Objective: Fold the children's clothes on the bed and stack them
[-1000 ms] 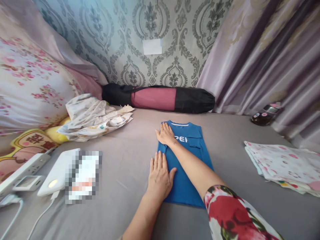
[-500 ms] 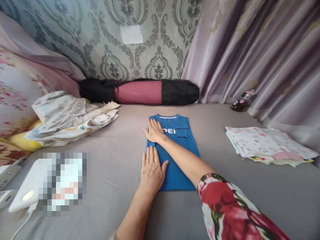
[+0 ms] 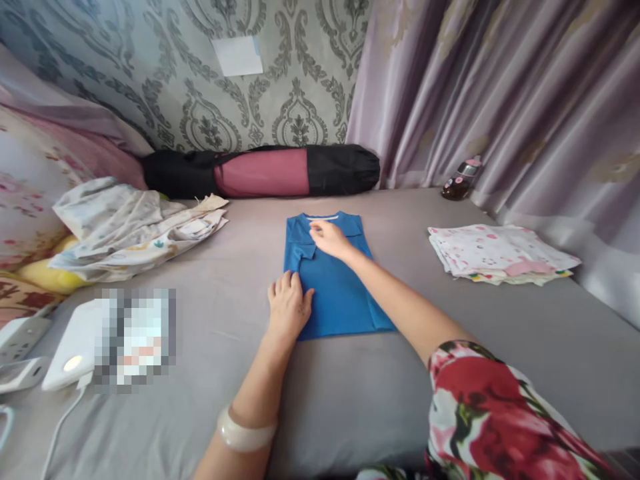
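Note:
A blue T-shirt (image 3: 340,300) lies on the grey bed sheet, its collar toward the wall and its sides folded inward. A short sleeve (image 3: 302,253) rests across its left part. My left hand (image 3: 289,303) lies open on the lower left edge of the shirt, thumb apart from the fingers. Just below the collar is my right hand (image 3: 329,239), fingers curled together over the fabric. What those fingertips pinch, if anything, is hidden. The white lettering does not show.
Folded printed cloths (image 3: 500,253) are stacked at the right, a dark bottle (image 3: 460,179) behind them. A black and pink rolled bag (image 3: 263,172) lies along the wall. Crumpled cloth (image 3: 135,227) is at the left, above a white device (image 3: 75,347) with a cable and a blurred patch.
My right hand has left the shirt's upper left side for the collar, and its fingers have curled. A sleeve now shows across the left part. My left hand stays at the left edge. The view has shifted.

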A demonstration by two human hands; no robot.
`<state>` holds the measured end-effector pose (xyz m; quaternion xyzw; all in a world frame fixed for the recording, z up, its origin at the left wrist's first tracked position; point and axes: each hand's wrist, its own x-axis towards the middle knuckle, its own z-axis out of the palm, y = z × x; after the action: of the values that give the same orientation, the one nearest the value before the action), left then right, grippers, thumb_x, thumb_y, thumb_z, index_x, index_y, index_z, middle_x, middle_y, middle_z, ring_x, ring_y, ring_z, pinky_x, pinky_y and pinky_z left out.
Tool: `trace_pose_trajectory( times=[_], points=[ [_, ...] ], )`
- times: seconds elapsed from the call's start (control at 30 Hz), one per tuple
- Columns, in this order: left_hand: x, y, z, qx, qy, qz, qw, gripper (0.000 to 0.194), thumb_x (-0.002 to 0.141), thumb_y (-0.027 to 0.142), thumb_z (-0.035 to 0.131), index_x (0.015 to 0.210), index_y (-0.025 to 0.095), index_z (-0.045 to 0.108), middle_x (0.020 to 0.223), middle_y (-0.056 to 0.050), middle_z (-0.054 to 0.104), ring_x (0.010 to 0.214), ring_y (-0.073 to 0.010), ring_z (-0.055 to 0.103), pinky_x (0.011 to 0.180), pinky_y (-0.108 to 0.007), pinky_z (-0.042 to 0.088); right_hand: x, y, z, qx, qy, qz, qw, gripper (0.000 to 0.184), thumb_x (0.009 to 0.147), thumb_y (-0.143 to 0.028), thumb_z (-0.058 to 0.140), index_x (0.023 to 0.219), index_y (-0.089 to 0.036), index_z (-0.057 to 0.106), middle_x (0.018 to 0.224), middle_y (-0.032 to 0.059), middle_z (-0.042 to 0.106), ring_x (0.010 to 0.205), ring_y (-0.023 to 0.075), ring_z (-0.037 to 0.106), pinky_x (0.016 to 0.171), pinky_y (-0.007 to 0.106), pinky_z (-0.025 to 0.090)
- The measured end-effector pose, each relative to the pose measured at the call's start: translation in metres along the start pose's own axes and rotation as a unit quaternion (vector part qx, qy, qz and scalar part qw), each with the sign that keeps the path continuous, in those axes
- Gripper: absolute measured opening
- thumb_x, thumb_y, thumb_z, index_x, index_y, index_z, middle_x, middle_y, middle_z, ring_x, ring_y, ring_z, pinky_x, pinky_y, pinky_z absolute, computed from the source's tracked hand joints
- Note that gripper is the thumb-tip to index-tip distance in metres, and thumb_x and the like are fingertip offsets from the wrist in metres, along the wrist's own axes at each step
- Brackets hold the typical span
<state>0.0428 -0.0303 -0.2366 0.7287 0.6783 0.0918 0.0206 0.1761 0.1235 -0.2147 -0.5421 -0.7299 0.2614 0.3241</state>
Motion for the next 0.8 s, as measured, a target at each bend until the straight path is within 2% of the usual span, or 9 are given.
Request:
trace_pose_trajectory(
  times=[0.07,0.1,0.17,0.23,0.3,0.37,0.5,0.6,0.8],
  points=[
    [-0.002,0.001,-0.010,0.009,-0.003,-0.020,1.000,0.043,0.094,0.039,0.045,0.124,0.011,0.054,0.131,-0.019,0.055,0.120,-0.0332,0.052,0.097,-0.046,0.043,-0.028,0.012,-0.028,0.041,-0.003,0.056,0.998,0.022,0.091,-0.018,0.048,0.102,-0.014,0.066,0.099,0.0080,0.072,0.082,0.0158,0.070,0.078,0.028,0.055],
    [-0.002,0.001,-0.014,0.015,-0.009,-0.028,0.999,0.040,0.093,0.040,0.047,0.120,0.012,0.056,0.125,-0.019,0.057,0.117,-0.0335,0.054,0.093,-0.045,0.045,-0.043,0.018,-0.040,0.066,-0.010,0.085,0.994,0.019,0.091,-0.017,0.047,0.095,-0.014,0.066,0.089,0.0060,0.072,0.070,0.0132,0.069,0.066,0.024,0.055],
    [-0.004,0.003,-0.020,0.016,-0.035,-0.039,0.999,0.037,0.092,0.040,0.049,0.115,0.012,0.056,0.116,-0.018,0.060,0.112,-0.0321,0.057,0.090,-0.041,0.046,-0.074,0.028,-0.059,0.090,-0.014,0.141,0.986,0.016,0.091,-0.017,0.047,0.086,-0.015,0.062,0.074,0.0018,0.068,0.054,0.0089,0.063,0.051,0.018,0.050],
    [-0.007,0.003,-0.024,0.005,-0.068,-0.050,0.996,0.035,0.093,0.039,0.050,0.114,0.011,0.053,0.113,-0.016,0.061,0.109,-0.0290,0.059,0.088,-0.036,0.047,-0.104,0.032,-0.070,0.075,-0.035,0.177,0.981,0.015,0.091,-0.018,0.048,0.081,-0.016,0.059,0.066,-0.0006,0.064,0.047,0.0078,0.058,0.045,0.017,0.045],
    [-0.012,0.003,-0.027,-0.006,-0.096,-0.062,0.993,0.035,0.093,0.040,0.050,0.113,0.012,0.051,0.113,-0.015,0.062,0.107,-0.0270,0.061,0.085,-0.033,0.047,-0.132,0.031,-0.073,0.013,-0.059,0.197,0.979,0.014,0.091,-0.022,0.049,0.082,-0.017,0.058,0.062,-0.0016,0.063,0.045,0.0084,0.056,0.044,0.018,0.042],
    [-0.019,0.002,-0.029,-0.010,-0.112,-0.063,0.992,0.033,0.093,0.041,0.050,0.111,0.013,0.051,0.112,-0.015,0.063,0.105,-0.0263,0.062,0.084,-0.032,0.047,-0.155,0.026,-0.071,-0.081,-0.079,0.172,0.979,0.011,0.090,-0.027,0.053,0.088,-0.018,0.059,0.065,-0.0006,0.064,0.052,0.0110,0.059,0.050,0.020,0.042],
    [-0.036,0.000,-0.030,-0.013,-0.115,-0.056,0.992,0.030,0.092,0.039,0.052,0.108,0.014,0.051,0.109,-0.013,0.065,0.102,-0.0257,0.063,0.084,-0.033,0.047,-0.187,0.007,-0.064,-0.208,-0.092,0.118,0.967,0.037,0.086,-0.038,0.058,0.117,-0.018,0.054,0.100,0.0084,0.068,0.087,0.0203,0.065,0.068,0.027,0.045],
    [-0.044,0.002,-0.030,0.009,-0.105,-0.051,0.993,0.028,0.092,0.037,0.050,0.107,0.013,0.052,0.106,-0.013,0.065,0.101,-0.0260,0.063,0.085,-0.033,0.046,-0.198,-0.005,-0.060,-0.259,-0.093,0.123,0.953,0.041,0.089,-0.029,0.050,0.128,-0.018,0.048,0.118,0.0126,0.062,0.101,0.0249,0.063,0.076,0.031,0.044],
    [-0.044,0.012,-0.033,0.074,-0.102,-0.061,0.990,0.021,0.092,0.024,0.040,0.100,0.013,0.056,0.097,-0.013,0.065,0.094,-0.0263,0.064,0.077,-0.033,0.047,-0.201,-0.008,-0.060,-0.291,-0.099,0.117,0.944,0.041,0.090,-0.014,0.040,0.130,-0.016,0.048,0.115,0.0141,0.062,0.097,0.0242,0.065,0.077,0.032,0.044]
  ],
)
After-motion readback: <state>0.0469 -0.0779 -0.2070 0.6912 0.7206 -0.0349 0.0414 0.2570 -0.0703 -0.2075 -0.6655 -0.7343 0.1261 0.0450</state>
